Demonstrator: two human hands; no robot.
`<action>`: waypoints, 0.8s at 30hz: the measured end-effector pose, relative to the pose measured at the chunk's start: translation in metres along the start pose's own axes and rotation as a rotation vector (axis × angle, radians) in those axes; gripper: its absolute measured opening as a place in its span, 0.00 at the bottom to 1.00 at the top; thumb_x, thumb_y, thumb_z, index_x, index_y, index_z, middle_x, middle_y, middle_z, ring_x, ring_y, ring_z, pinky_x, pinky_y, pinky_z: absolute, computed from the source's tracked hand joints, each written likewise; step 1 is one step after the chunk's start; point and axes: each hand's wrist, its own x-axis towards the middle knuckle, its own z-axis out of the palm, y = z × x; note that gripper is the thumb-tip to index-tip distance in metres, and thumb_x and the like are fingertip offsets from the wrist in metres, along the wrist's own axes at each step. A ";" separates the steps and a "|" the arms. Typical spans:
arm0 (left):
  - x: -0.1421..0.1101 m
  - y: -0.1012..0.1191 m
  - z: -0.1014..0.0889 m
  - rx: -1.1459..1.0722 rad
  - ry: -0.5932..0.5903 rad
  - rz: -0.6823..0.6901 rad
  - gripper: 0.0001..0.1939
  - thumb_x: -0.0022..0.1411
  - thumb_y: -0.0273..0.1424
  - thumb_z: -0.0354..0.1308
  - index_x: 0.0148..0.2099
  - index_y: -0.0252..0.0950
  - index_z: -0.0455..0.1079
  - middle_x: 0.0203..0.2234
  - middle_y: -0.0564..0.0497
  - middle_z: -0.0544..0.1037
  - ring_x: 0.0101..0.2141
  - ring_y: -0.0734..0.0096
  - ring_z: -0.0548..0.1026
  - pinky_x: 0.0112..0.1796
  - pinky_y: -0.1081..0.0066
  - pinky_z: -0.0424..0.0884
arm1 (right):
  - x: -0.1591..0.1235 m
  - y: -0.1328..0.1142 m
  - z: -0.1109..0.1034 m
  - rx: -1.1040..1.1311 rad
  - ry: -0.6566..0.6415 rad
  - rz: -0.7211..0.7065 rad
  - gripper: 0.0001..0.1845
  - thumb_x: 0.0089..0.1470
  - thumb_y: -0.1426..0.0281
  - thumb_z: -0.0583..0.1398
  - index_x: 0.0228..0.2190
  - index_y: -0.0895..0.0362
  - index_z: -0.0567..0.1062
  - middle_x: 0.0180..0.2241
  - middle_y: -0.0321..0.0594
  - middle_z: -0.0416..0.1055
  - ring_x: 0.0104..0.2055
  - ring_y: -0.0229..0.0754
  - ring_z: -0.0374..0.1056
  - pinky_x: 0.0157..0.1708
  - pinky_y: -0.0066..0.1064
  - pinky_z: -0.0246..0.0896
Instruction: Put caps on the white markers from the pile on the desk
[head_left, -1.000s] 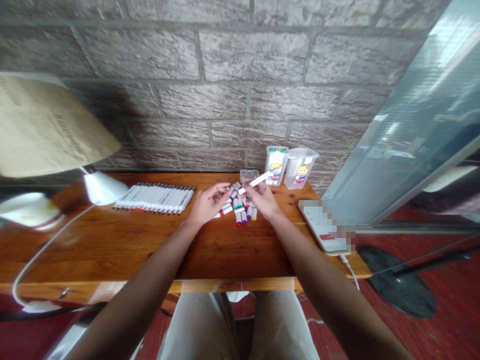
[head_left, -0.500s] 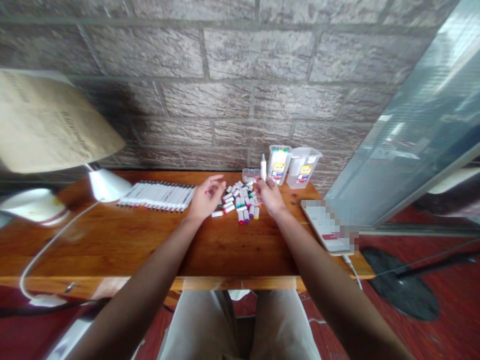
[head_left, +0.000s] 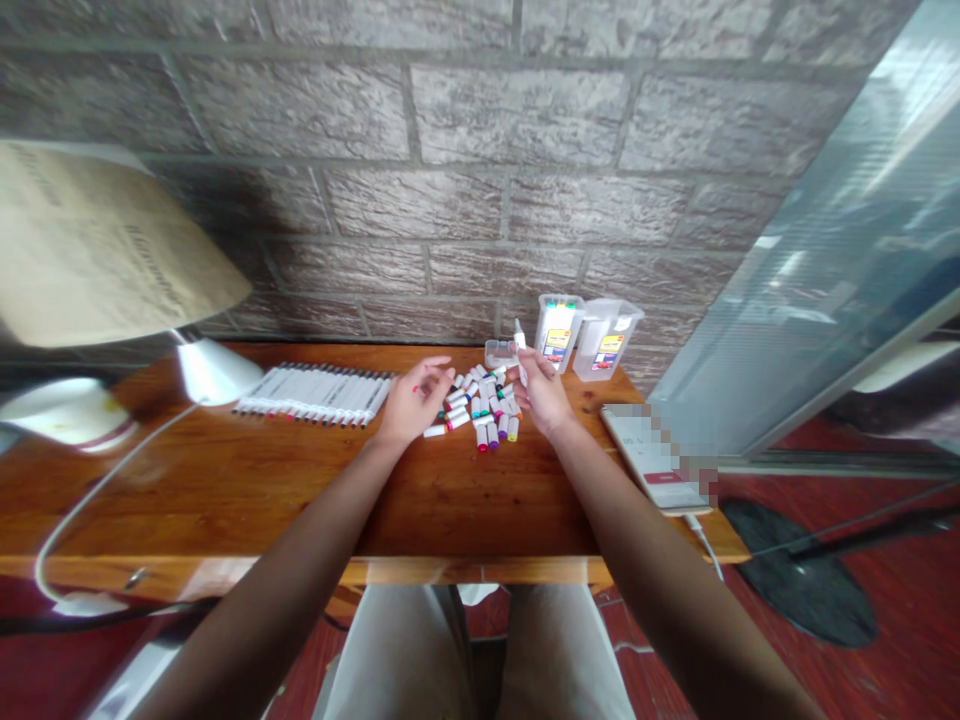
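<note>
In my right hand (head_left: 541, 388) a white marker (head_left: 520, 343) stands nearly upright, its bare grey tip pointing up and its lower part hidden by my fingers. My left hand (head_left: 415, 400) hovers at the left side of a pile of loose marker caps (head_left: 480, 402), thumb and fingers loosely bent and apart, with nothing visible in them. White caps with coloured ends, red, purple, yellow and green among them, lie scattered between my two hands. Left of my left hand, several white markers (head_left: 315, 393) with dark ends lie side by side in a row.
Behind the caps lies a small clear plastic case (head_left: 499, 352). Two clear boxes stand at the back right, one holding markers (head_left: 559, 330), the other (head_left: 609, 340) beside it. A pale device (head_left: 652, 465) with a cable is at right. A lamp (head_left: 214, 372) and paper cup (head_left: 71, 415) are left.
The marker in my right hand has swung from slanting across the caps to nearly upright, then dipped slightly lower and left. My left hand has drawn slightly away from the right and stays beside the caps.
</note>
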 end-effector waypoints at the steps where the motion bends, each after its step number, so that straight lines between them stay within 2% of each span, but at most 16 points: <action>1: 0.000 0.000 0.000 -0.002 -0.001 0.001 0.19 0.64 0.43 0.57 0.51 0.35 0.72 0.31 0.49 0.82 0.25 0.73 0.76 0.29 0.74 0.72 | -0.001 -0.002 0.000 0.004 -0.002 0.002 0.27 0.45 0.47 0.64 0.42 0.51 0.72 0.20 0.25 0.60 0.15 0.28 0.42 0.15 0.24 0.31; 5: 0.000 -0.002 0.001 -0.006 0.009 -0.002 0.19 0.64 0.44 0.57 0.51 0.35 0.72 0.32 0.49 0.82 0.25 0.73 0.76 0.30 0.74 0.72 | -0.003 -0.006 -0.002 0.003 0.013 -0.005 0.29 0.48 0.45 0.62 0.41 0.55 0.76 0.18 0.26 0.54 0.15 0.28 0.39 0.14 0.26 0.28; 9: 0.000 -0.004 0.002 0.003 -0.002 -0.007 0.19 0.65 0.43 0.57 0.50 0.35 0.73 0.30 0.49 0.82 0.26 0.73 0.76 0.31 0.74 0.72 | -0.001 -0.006 -0.003 -0.019 0.061 0.037 0.29 0.44 0.44 0.65 0.33 0.57 0.76 0.20 0.30 0.62 0.15 0.27 0.40 0.13 0.26 0.28; 12: 0.000 -0.005 0.002 -0.005 -0.004 -0.008 0.19 0.65 0.44 0.57 0.50 0.36 0.73 0.31 0.49 0.82 0.26 0.73 0.77 0.30 0.74 0.72 | -0.001 -0.006 -0.002 -0.033 0.044 0.021 0.29 0.45 0.44 0.65 0.34 0.57 0.76 0.21 0.31 0.64 0.15 0.27 0.41 0.13 0.27 0.29; 16: 0.000 -0.004 0.002 -0.015 0.001 -0.017 0.19 0.64 0.44 0.57 0.50 0.36 0.73 0.30 0.49 0.82 0.26 0.72 0.77 0.30 0.74 0.72 | -0.004 -0.009 0.000 -0.016 0.008 0.005 0.30 0.47 0.43 0.62 0.39 0.55 0.76 0.18 0.27 0.56 0.15 0.28 0.38 0.13 0.27 0.28; 19: 0.000 -0.004 0.002 -0.006 -0.014 -0.015 0.19 0.64 0.44 0.57 0.49 0.36 0.73 0.29 0.49 0.82 0.25 0.72 0.77 0.30 0.74 0.71 | -0.005 -0.009 0.001 0.011 -0.014 0.019 0.31 0.46 0.41 0.62 0.37 0.55 0.76 0.18 0.27 0.54 0.15 0.28 0.37 0.13 0.26 0.28; 24: -0.001 -0.003 0.002 -0.010 -0.015 -0.016 0.19 0.65 0.44 0.56 0.49 0.36 0.74 0.28 0.49 0.81 0.24 0.73 0.76 0.29 0.74 0.71 | -0.003 -0.005 0.001 0.002 -0.006 0.037 0.29 0.43 0.42 0.65 0.27 0.57 0.73 0.21 0.32 0.60 0.18 0.29 0.49 0.13 0.23 0.30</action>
